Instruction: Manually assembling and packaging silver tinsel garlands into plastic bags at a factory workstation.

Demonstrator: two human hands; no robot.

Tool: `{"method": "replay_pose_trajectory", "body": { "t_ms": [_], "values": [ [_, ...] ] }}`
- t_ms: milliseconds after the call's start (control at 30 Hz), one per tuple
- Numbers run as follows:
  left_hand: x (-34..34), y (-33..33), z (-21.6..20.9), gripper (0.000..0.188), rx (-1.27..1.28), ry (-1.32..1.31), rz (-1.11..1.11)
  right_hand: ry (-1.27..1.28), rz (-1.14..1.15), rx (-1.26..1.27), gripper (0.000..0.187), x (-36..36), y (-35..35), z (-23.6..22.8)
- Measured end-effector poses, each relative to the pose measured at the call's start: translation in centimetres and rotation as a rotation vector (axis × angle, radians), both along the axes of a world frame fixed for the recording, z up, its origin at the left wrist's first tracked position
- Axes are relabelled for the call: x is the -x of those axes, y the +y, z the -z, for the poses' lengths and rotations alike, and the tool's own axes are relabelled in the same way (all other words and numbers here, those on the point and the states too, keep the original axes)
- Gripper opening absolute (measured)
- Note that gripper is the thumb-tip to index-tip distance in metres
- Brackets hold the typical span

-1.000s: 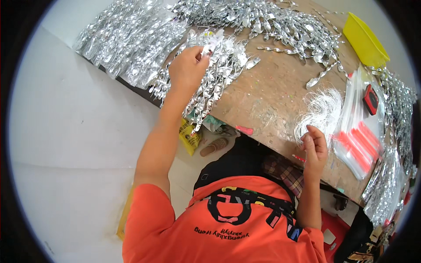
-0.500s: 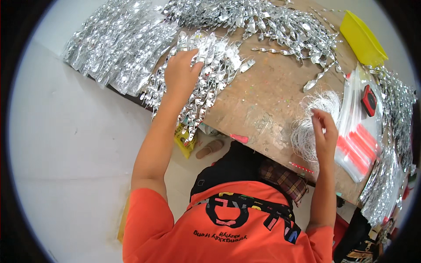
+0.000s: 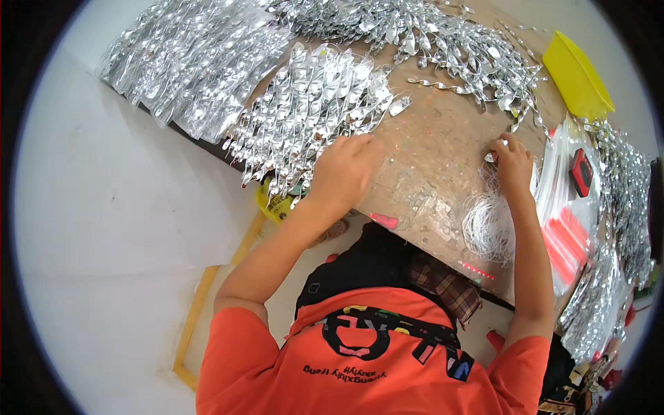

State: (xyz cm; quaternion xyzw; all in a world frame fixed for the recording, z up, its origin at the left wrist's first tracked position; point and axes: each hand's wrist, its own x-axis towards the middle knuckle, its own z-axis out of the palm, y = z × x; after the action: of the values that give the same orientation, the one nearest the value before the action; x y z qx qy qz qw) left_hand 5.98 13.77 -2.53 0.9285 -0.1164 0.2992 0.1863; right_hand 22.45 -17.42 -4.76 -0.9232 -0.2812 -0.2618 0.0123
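Observation:
My left hand [image 3: 349,169] is over the table, just right of a pile of twisted silver foil strands [image 3: 304,97]. Motion blurs its fingers, so their grip does not show clearly. At the right, my right hand [image 3: 513,164] is closed, fingers bent, at the lower end of a single silver foil strand [image 3: 490,158] that seems pinched in it. Beneath that hand and wrist lies a loose tangle of thin white string [image 3: 487,225].
Bagged silver strands [image 3: 194,62] cover the far left. More loose strands [image 3: 415,28] lie along the back. A yellow basin [image 3: 577,76], clear plastic bags [image 3: 567,235] and a red-black device [image 3: 581,173] are at the right. A pink piece [image 3: 384,220] lies at the table's front edge.
My left hand has moved from atop the foil pile rightward and nearer to me. My right hand has moved up and away from the white string, toward the hanging strands.

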Motion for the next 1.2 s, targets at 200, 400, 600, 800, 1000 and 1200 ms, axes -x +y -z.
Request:
{"method": "replay_pose_trajectory", "body": {
  "t_ms": [200, 400, 600, 800, 1000, 1200],
  "values": [
    [-2.0, 2.7, -1.6, 0.024, -0.148, 0.009, -0.288, 0.014, -0.166, -0.173, 0.012, 3.9, 0.5, -2.1],
    [-3.3, 4.4, -0.5, 0.019, -0.209, -0.026, -0.316, -0.002, -0.214, -0.406, 0.015, 8.2, 0.8, -4.7],
    [-4.9, 4.9, -1.1, 0.022, -0.083, -0.043, -0.411, -0.067, -0.277, -0.647, 0.022, 11.8, 0.3, -7.2],
    [-4.9, 3.9, -0.7, 0.024, -0.165, 0.017, -0.410, -0.025, -0.281, -0.905, 0.019, 15.6, 0.0, -8.5],
    [-5.4, 5.0, -0.7, 0.022, -0.151, -0.082, -0.360, 0.226, -0.333, -1.473, 0.014, 16.7, -0.7, -7.3],
    [-6.5, 4.5, -0.9, 0.019, -0.158, -0.038, -0.382, 0.328, -0.343, -1.562, 0.016, 18.3, -1.5, -6.6]
  ]
}}
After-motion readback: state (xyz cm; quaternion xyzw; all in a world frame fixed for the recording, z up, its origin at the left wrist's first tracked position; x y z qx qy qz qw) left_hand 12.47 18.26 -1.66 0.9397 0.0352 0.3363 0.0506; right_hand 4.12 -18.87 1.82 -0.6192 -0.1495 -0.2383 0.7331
